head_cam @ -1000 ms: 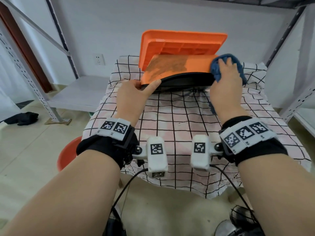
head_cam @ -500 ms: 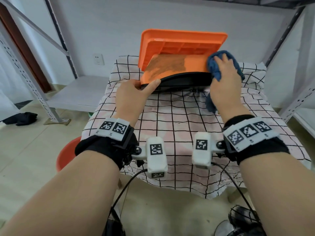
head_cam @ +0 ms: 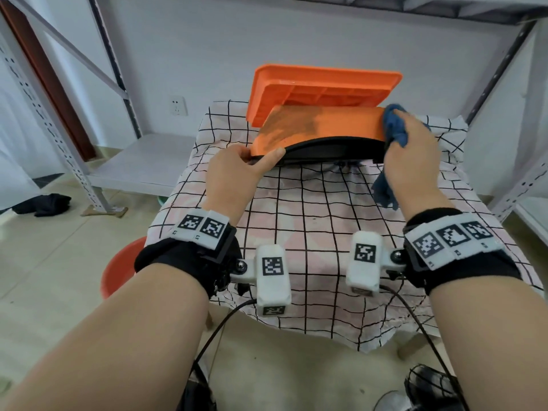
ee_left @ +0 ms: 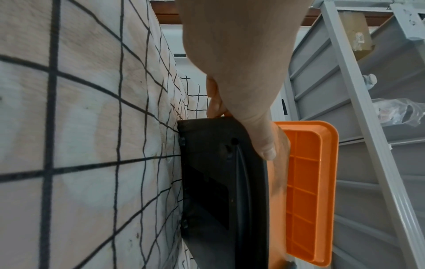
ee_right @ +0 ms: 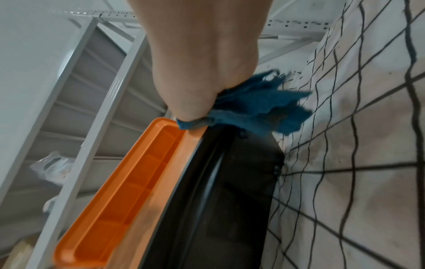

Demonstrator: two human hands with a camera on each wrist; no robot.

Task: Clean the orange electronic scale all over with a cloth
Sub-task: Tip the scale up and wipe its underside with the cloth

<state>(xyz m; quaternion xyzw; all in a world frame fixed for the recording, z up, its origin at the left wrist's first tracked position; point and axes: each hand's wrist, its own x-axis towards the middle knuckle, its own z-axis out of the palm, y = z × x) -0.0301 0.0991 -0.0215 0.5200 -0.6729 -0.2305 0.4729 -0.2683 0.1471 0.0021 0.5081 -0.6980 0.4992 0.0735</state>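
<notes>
The orange scale (head_cam: pixel 320 126) stands tipped on edge at the far side of the checked tablecloth (head_cam: pixel 311 209), its black underside (ee_left: pixel 218 182) facing me and its ribbed orange pan (head_cam: pixel 323 87) behind. Dark smudges streak the orange side panel. My left hand (head_cam: pixel 237 167) grips the scale's near left corner, thumb (ee_left: pixel 264 145) along the black edge. My right hand (head_cam: pixel 412 146) holds a bunched blue cloth (head_cam: pixel 394 126) against the scale's right end (ee_right: pixel 190 134); a tail of cloth (ee_right: pixel 264 107) hangs below the hand.
Grey metal shelving (head_cam: pixel 98 93) flanks the table on the left and right (head_cam: pixel 527 161), with a beam overhead. A wall socket (head_cam: pixel 178 105) sits behind. A red basin (head_cam: pixel 121 262) and a dark rag (head_cam: pixel 44 204) lie on the floor at left.
My right hand has slid the blue cloth along the scale's right end, first a little up and inward, now back to the right edge. The left hand and scale stay put.
</notes>
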